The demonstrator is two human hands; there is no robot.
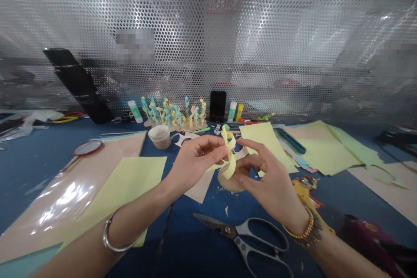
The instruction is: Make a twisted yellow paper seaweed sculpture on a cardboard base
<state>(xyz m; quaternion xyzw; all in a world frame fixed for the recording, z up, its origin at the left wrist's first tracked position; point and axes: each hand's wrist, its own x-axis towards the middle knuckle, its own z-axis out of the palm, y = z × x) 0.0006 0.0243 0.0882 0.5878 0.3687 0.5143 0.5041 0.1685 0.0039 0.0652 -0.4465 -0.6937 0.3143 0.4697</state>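
Observation:
A curled yellow paper strip [231,168] stands twisted in a loose spiral in the middle of the head view. My left hand [198,154] pinches its upper part between thumb and forefinger. Below the strip is a pale round base [229,183], partly covered by my fingers. My right hand [265,176] has its thumb and lower fingers closed at the base's right edge, while its forefinger reaches toward the top of the strip. Grey-handled scissors [233,231] lie partly open on the table, nearer to me than both hands.
Yellow sheets [130,182] lie left and right on the blue table [195,252]. Behind stand a small cup [160,137], a row of spiral paper pieces [176,115], a phone [218,106] and glue sticks [232,111]. A yellow glue gun [304,191] is beside my right wrist; a perforated metal panel [182,52] rises behind.

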